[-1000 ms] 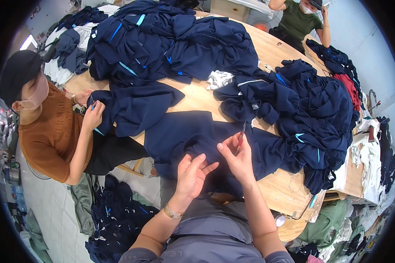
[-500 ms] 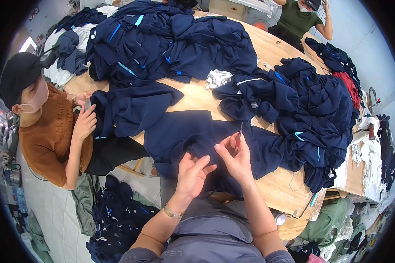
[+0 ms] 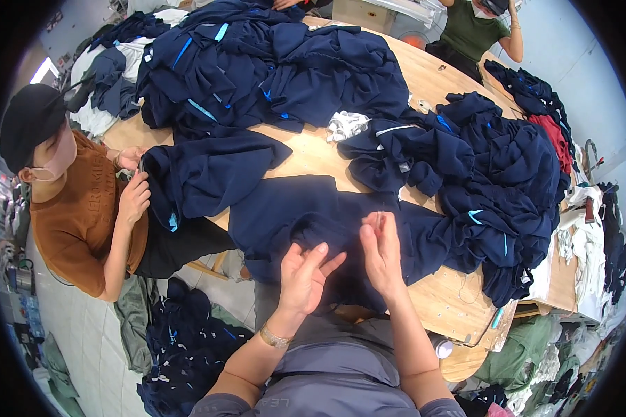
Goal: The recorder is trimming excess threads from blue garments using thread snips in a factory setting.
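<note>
A navy garment [image 3: 282, 198] lies spread on the table in front of me, with a rounded fold of cloth just above my left hand. My left hand [image 3: 305, 279] is over its near part, palm turned up, thumb and fingers apart, with nothing seen in it. To its right, my right hand [image 3: 382, 254] is raised above the cloth with fingers closed. A small, smeared bit of the slim red-handled cutting tool [image 3: 380, 218] shows at its fingertips; most of it is hidden or blurred.
Heaped navy garments [image 3: 341, 69] cover the table's far side, and another pile [image 3: 508, 167] lies at the right. A co-worker [image 3: 83, 201] at the left handles navy cloth. Another person [image 3: 469, 31] is at the far right. More clothes [image 3: 184, 340] lie on the floor at lower left.
My right hand has turned and moved slightly, so the red tool's upright pointed tip no longer shows clearly. The left hand stays nearly in place. The co-worker at the left has shifted the cloth.
</note>
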A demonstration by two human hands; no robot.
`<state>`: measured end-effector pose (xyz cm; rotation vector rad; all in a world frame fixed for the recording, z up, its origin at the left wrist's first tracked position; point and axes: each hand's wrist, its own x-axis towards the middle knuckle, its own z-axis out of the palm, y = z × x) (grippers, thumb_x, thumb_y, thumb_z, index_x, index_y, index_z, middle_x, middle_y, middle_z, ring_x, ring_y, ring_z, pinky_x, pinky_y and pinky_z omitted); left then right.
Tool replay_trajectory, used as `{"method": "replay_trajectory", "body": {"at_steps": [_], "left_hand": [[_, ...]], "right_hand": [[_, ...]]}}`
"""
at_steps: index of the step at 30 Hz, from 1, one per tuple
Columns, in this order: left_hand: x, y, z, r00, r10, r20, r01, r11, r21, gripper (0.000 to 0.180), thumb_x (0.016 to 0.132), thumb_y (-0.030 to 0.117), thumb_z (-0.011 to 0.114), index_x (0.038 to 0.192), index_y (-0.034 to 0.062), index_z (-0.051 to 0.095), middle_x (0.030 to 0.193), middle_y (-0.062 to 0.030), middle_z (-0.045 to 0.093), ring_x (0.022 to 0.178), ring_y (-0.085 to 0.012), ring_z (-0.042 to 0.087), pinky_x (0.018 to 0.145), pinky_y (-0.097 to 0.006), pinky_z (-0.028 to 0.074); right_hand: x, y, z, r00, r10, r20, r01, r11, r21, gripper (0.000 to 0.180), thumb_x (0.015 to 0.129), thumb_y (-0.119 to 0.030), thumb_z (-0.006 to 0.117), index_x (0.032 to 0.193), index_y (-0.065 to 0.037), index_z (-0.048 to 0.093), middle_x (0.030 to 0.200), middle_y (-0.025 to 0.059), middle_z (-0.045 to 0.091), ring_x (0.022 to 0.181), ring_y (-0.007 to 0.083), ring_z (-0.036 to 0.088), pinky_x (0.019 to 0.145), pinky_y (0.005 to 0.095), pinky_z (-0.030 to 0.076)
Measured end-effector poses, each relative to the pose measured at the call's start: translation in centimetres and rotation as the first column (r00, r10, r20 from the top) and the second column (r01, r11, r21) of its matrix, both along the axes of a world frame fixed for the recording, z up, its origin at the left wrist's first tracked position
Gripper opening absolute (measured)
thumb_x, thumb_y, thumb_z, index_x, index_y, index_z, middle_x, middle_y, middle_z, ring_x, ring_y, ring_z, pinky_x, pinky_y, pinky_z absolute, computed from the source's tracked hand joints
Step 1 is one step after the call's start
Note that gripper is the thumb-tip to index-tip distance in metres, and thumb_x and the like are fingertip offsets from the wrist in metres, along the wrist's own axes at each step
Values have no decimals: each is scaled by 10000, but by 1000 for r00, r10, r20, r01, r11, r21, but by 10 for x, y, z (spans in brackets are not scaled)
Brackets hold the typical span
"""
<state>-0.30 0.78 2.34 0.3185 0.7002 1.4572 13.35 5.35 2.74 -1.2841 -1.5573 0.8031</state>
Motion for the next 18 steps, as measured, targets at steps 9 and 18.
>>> {"method": "replay_trajectory", "body": {"at_steps": [9,18], "left_hand": [[-3,2,-3,997,-5,71,5,1000,6,114,924,81,470,1001,22,530,1015,-91,614,962,-183,606,910,-379,490],[-1,-1,2,999,-26,35,27,999,-28,111,923,94,484,1015,40,511,1018,-89,605,945,-169,607,854,-357,513]], "right_hand": [[11,-18,20,913,116,391,-149,987,55,299,784,-259,663,691,-48,473,565,110,488,497,284,513,463,327,380],[13,-15,20,857,178,484,-229,972,48,329,763,-316,665,690,-53,482,574,98,510,501,272,520,464,328,379]]}}
